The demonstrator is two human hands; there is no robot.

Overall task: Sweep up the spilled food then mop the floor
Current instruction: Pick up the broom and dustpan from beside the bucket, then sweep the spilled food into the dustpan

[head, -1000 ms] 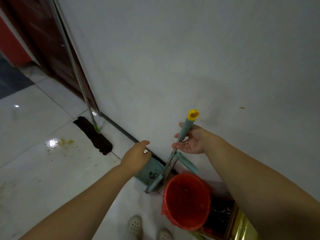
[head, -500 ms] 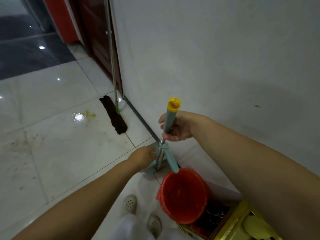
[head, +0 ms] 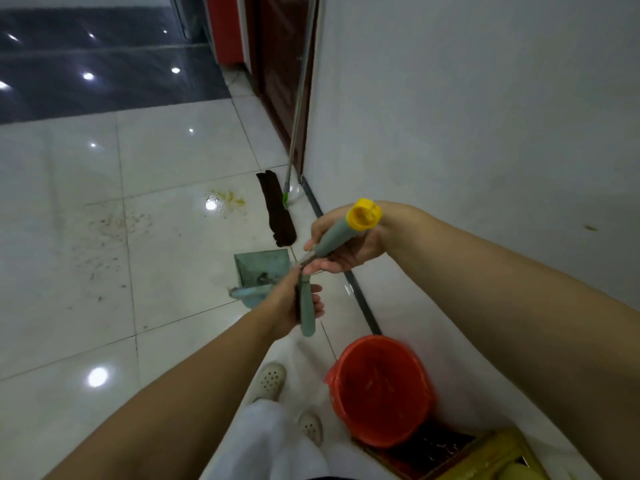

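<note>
My right hand [head: 349,244] grips a teal handle with a yellow cap [head: 364,213], which I take for the broom's. My left hand [head: 294,306] holds a second teal handle [head: 307,313], likely the dustpan's. The teal dustpan [head: 262,271] hangs or rests low over the white tiles just beyond my hands. Yellow spilled food [head: 227,199] lies on the glossy floor ahead, with brown specks [head: 110,233] scattered to its left. A mop with a dark flat head [head: 277,209] and a metal pole [head: 299,95] leans against the wall corner.
A red bucket [head: 379,389] stands by the wall at my right foot, beside a yellow-rimmed object [head: 485,455]. The white wall [head: 467,116] runs along the right. A dark wooden door [head: 277,64] and dark floor [head: 104,71] lie further ahead. My shoes [head: 270,381] show below.
Both handles have come away from the wall and up toward me. My left hand has closed on the shorter handle. The view has swung left, showing more floor.
</note>
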